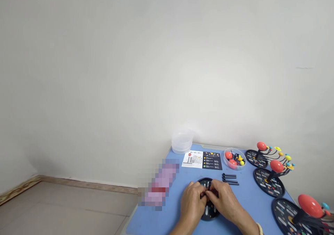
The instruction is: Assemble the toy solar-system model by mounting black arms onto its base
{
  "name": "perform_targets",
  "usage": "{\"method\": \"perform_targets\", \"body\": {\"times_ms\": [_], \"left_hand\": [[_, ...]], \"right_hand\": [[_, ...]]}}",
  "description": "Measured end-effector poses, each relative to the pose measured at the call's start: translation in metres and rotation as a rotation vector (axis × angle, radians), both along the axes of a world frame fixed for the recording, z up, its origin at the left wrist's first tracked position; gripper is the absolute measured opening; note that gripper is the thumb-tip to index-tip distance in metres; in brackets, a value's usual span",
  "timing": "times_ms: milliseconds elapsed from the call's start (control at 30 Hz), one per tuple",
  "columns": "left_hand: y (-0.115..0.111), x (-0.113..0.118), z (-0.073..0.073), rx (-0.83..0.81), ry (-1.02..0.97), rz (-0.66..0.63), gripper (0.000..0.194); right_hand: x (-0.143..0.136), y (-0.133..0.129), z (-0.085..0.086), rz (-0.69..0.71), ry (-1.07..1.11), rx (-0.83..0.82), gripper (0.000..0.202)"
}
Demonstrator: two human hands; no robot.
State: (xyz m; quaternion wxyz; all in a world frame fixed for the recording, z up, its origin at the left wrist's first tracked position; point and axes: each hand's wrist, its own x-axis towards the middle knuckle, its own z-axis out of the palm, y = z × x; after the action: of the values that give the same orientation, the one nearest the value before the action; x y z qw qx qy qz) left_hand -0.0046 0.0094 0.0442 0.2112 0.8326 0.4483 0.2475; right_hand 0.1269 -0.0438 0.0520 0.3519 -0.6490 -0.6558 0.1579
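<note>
A round black base plate (209,212) with printed labels lies on the blue table, and both hands meet over its middle. My left hand (192,199) has its fingers pinched near a small black upright part (209,184) on the plate. My right hand (224,197) closes its thumb and fingers around the same spot from the other side. What the fingertips grip is mostly hidden. Several black rods (230,179) lie just beyond my right hand. Behind the plate is a printed instruction sheet (202,160).
A clear tub (235,149) holds red and yellow balls and black pieces. Stacked clear containers (182,143) stand at the back left of the table (156,221). Three assembled planet models, one with a red ball (276,165), line the right side. A blurred pink item (164,179) lies left.
</note>
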Motion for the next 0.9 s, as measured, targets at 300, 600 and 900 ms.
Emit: {"method": "perform_targets", "body": {"times_ms": [300, 600, 900], "left_hand": [[0.003, 0.000, -0.006, -0.094, -0.066, 0.032, 0.025], [0.001, 0.001, -0.004, -0.067, -0.026, 0.001, 0.027], [0.002, 0.001, -0.005, -0.051, -0.005, -0.003, 0.026]], "right_hand": [[0.000, 0.001, -0.001, 0.011, -0.098, 0.019, 0.022], [0.000, 0.004, -0.011, 0.030, -0.103, 0.063, 0.021], [-0.001, 0.005, -0.018, 0.003, -0.131, 0.099, 0.020]]}}
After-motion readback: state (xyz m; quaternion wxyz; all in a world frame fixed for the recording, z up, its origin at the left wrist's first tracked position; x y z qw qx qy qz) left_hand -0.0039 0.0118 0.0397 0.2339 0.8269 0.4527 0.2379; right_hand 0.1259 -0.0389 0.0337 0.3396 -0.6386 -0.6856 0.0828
